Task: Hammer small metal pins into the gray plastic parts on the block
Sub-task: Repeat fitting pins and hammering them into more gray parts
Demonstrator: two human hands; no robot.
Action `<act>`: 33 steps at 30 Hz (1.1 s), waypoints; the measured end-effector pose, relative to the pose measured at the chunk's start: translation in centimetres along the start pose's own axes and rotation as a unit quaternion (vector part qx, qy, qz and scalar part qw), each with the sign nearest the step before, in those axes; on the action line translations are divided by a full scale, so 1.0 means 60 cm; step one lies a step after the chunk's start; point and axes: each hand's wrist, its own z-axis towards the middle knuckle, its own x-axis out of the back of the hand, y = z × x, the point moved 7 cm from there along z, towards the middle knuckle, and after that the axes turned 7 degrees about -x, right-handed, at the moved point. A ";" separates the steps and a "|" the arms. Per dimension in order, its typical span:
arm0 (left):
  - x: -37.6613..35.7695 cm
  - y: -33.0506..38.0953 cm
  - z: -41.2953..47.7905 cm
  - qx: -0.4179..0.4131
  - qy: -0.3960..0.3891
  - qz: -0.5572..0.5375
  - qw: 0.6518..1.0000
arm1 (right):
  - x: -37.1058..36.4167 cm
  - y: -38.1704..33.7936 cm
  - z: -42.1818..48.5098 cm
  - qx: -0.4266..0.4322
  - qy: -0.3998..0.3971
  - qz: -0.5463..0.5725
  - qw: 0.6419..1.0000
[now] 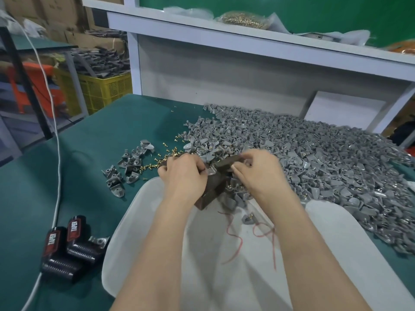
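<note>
Both hands met at the middle of the frame over the block [213, 189], which leaned on the far rim of the white tray [139, 209]. My left hand [182, 173] curled round a gray part [211, 170], pressing it to the block; my right hand [258, 169] pinched the block's upper end. I feared the tilted block might slide, spilling the part into the tray, and the loose pins [166, 157] left of it could scatter

Green-covered table [85, 140] w/ white shelf [235, 34] at back, green panel [292, 10] behind; yellow crate [105, 88] & cardboard boxes [33, 7] far left. Even light.
</note>
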 end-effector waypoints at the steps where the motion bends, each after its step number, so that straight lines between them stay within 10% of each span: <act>1: -0.001 0.000 0.000 0.001 0.000 -0.001 1.000 | 0.003 0.029 -0.002 -0.049 -0.008 -0.052 0.997; 15: -0.003 -0.004 0.001 0.006 0.004 -0.001 1.000 | -0.033 0.056 -0.011 -0.084 -0.067 -0.052 0.993; 33: -0.006 0.005 0.001 -0.022 -0.028 -0.001 0.999 | -0.013 -0.068 -0.025 0.098 -0.012 -0.037 0.994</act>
